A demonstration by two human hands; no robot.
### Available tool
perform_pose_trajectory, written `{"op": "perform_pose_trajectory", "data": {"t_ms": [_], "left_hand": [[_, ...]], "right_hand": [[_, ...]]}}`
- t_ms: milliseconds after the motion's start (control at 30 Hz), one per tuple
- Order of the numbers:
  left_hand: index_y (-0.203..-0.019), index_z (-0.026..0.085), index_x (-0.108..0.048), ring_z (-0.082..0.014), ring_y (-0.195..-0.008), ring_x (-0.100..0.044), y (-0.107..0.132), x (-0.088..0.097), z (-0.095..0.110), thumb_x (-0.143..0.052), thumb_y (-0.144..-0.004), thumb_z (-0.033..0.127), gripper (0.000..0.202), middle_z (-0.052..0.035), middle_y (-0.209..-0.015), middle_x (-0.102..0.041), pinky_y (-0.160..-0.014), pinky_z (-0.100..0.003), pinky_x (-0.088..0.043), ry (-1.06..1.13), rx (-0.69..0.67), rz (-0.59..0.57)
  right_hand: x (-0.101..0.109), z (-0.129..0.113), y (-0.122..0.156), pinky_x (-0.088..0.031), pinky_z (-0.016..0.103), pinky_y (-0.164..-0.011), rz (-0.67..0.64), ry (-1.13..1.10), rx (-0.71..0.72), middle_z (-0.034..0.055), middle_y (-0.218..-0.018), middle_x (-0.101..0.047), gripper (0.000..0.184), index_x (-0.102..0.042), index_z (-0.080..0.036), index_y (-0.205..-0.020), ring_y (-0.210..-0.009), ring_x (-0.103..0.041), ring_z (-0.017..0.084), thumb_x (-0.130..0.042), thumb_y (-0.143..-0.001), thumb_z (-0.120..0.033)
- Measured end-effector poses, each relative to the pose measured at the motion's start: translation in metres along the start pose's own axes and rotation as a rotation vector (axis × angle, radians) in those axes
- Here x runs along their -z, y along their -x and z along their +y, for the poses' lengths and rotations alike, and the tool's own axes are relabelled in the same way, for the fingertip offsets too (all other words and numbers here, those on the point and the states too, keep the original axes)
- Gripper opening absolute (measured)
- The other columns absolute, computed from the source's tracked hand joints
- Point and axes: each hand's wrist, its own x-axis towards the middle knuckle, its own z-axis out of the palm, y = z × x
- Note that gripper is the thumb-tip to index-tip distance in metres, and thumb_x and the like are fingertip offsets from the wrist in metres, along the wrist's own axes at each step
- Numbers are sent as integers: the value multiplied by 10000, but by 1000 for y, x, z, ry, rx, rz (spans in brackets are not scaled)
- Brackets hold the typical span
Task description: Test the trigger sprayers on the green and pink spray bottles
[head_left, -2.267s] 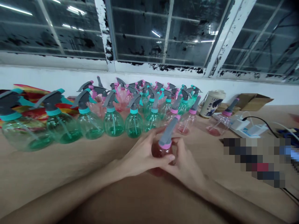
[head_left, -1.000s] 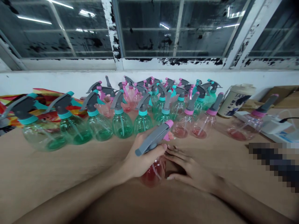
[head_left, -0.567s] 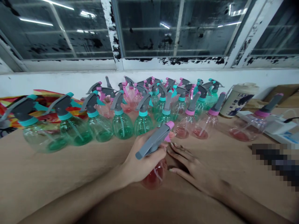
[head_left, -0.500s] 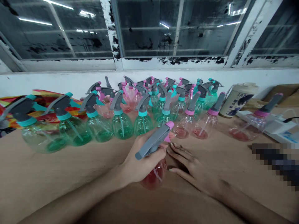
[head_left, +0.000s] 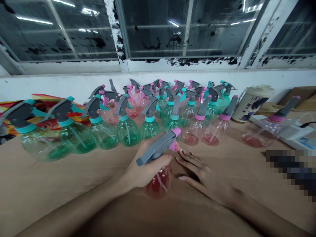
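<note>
My left hand is wrapped round the neck of a spray bottle with a clear pinkish body and red liquid inside. Its grey trigger head with a pink nozzle tilts up to the right, above my thumb. My right hand lies on the table just right of the bottle, palm down, fingers stretched out and slightly apart, with nothing in it. Some of my left fingers are hidden behind the bottle's head. Beyond my hands stands a front row of spray bottles, green ones to the left and pink ones to the right.
More spray bottles crowd behind the front row, against the white wall. To the right are a printed tumbler, a cardboard box, a white power strip and a blurred-out dark object. A red-yellow wrapper lies at left.
My left hand has shifted a little to the left with the spray bottle. My right hand has stayed almost where it was, leaving a slightly wider gap to the bottle's body.
</note>
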Motion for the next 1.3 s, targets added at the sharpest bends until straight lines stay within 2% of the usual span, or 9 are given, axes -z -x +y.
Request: {"op": "perform_pose_trajectory", "data": {"t_ms": [67, 167, 400, 567, 667, 800, 967, 1133, 1300], "left_hand": [[-712, 228, -473, -112, -482, -362, 0, -1, -1, -474, -696, 192, 40, 75, -533, -351, -453, -242, -330, -19, 23, 25], [-659, 226, -434, -114, -486, -332, 0, -1, -2, -459, -699, 184, 64, 76, -526, -307, -452, -246, -295, -59, 38, 55], [-666, 222, -479, -119, -524, -365, 0, -2, 0, -465, -697, 157, 73, 62, -560, -361, -460, -250, -298, -90, 3, 73], [-799, 230, -513, -115, -512, -379, -2, -1, 1, -476, -719, 150, 119, 73, -566, -385, -481, -243, -338, -14, 10, 6], [-787, 221, -519, -112, -512, -436, -4, 2, 2, -502, -743, 177, 64, 65, -591, -469, -516, -243, -386, 24, 1, -48], [-781, 209, -534, -120, -573, -509, -3, 5, 1, -510, -788, 203, 26, 38, -668, -563, -585, -254, -424, -36, 11, -68], [-789, 207, -549, -120, -610, -520, -2, 5, -3, -487, -776, 188, 66, 32, -710, -574, -591, -248, -427, -25, -8, -35], [-806, 228, -572, -129, -557, -434, -5, 2, -5, -478, -745, 200, 115, 51, -598, -468, -514, -250, -369, -105, -22, 54], [-717, 215, -543, -129, -578, -477, -3, -1, -6, -487, -744, 164, 80, 47, -622, -508, -526, -249, -381, -136, 13, 103]], "right_hand": [[1, 0, 0, -268, 477, -1088, -17, 1, -7, 41, -1453, -327, 544, -366, -257, -1374, -1335, -282, 233, -451, -883, -475], [1, 1, 0, -260, 470, -1094, -31, -9, -6, 38, -1452, -332, 545, -371, -257, -1372, -1336, -279, 230, -455, -881, -477], [-1, 4, 1, -274, 480, -1084, -8, -7, 12, 34, -1452, -334, 543, -355, -272, -1377, -1333, -287, 229, -462, -882, -465], [-2, 4, 1, -286, 485, -1079, 5, 3, 11, 36, -1452, -333, 541, -363, -273, -1374, -1326, -302, 238, -471, -878, -461], [-3, 5, 2, -295, 488, -1074, 26, -3, 19, 35, -1450, -337, 547, -347, -286, -1381, -1320, -313, 244, -480, -876, -449], [-4, 6, 3, -294, 497, -1071, 17, -9, 19, 34, -1453, -330, 563, -325, -292, -1389, -1321, -311, 249, -485, -874, -450], [-2, 6, 2, -287, 488, -1076, -12, 12, 13, 32, -1460, -314, 551, -342, -281, -1383, -1331, -292, 240, -467, -879, -465], [-1, 6, 2, -273, 466, -1089, -41, 30, -3, 28, -1453, -332, 544, -360, -267, -1376, -1336, -282, 221, -452, -883, -477], [-3, 7, 1, -278, 490, -1080, -13, -11, 17, 26, -1456, -324, 554, -335, -295, -1384, -1332, -288, 238, -474, -876, -463]]}}
